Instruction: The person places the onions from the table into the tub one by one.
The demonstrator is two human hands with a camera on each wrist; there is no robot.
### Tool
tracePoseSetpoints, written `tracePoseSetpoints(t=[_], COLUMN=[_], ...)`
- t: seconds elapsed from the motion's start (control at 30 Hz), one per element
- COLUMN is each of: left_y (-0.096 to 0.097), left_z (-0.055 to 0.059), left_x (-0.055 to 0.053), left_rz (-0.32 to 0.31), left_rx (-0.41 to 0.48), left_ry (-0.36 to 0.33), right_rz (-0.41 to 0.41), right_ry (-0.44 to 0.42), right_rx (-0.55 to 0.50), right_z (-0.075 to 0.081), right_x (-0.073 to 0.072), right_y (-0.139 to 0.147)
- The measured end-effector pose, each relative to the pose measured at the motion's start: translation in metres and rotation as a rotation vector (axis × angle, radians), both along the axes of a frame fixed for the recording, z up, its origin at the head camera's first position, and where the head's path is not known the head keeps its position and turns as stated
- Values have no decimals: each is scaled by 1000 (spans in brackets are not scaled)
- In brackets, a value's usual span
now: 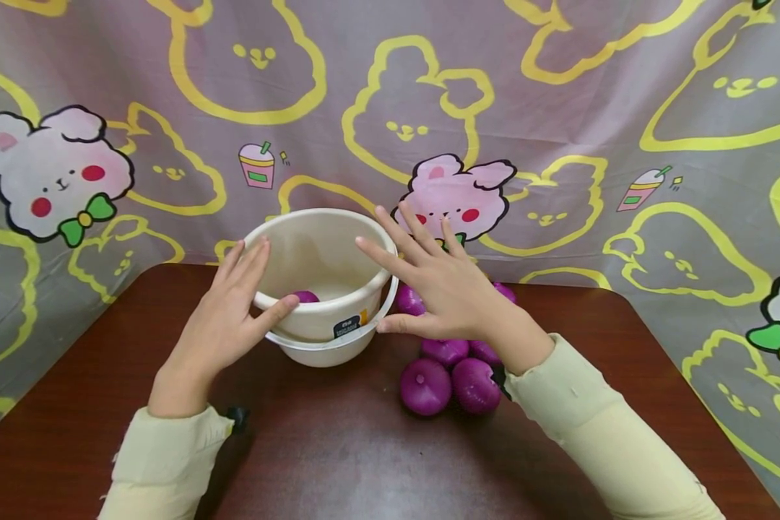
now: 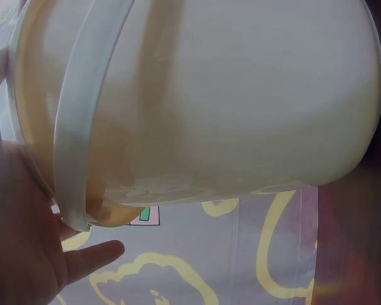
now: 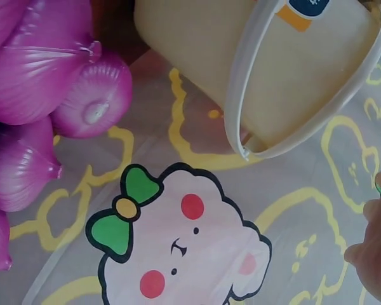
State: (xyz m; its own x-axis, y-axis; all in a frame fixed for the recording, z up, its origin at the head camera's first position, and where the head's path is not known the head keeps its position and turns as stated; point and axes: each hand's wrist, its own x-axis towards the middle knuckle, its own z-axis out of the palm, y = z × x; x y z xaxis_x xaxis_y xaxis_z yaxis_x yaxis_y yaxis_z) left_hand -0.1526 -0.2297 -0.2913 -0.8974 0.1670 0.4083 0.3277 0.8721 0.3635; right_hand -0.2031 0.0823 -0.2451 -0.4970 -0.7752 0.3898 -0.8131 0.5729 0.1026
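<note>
A cream plastic bucket (image 1: pixel 299 323) stands on the table, its pale handle (image 2: pixel 82 108) hanging down round the body. One purple onion (image 1: pixel 305 297) lies inside. My left hand (image 1: pixel 217 321) is at the bucket's left rim, fingers straight and thumb reaching across the near rim. To the bucket's right, my right hand (image 1: pixel 445 292) spreads its fingers wide, palm down; its index finger overlaps the rim in the head view. Several purple onions (image 1: pixel 425 387) sit together below and beside that hand, which partly hides them. Neither hand grips anything.
The dark red-brown table (image 1: pixel 338 462) runs back to a patterned cloth (image 1: pixel 546 108) hanging behind it. A dark label (image 1: pixel 349 326) with an orange patch faces forward on the bucket. A small black object (image 1: pixel 237 419) shows at the left cuff.
</note>
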Motion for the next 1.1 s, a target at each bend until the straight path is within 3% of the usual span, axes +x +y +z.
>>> tracePoseSetpoints(t=[0.37, 0.63, 1.1], left_y=[1, 0, 0], left_z=[-1, -1, 0], left_x=[0, 2, 0], left_rz=[-3, -2, -1], left_rx=[10, 11, 13], left_ry=[-4, -14, -16], right_rz=[15, 19, 7], right_ry=[-42, -8, -70], right_rx=[20, 74, 100], right_z=[-13, -17, -35], right_x=[7, 12, 14], right_y=[8, 16, 32])
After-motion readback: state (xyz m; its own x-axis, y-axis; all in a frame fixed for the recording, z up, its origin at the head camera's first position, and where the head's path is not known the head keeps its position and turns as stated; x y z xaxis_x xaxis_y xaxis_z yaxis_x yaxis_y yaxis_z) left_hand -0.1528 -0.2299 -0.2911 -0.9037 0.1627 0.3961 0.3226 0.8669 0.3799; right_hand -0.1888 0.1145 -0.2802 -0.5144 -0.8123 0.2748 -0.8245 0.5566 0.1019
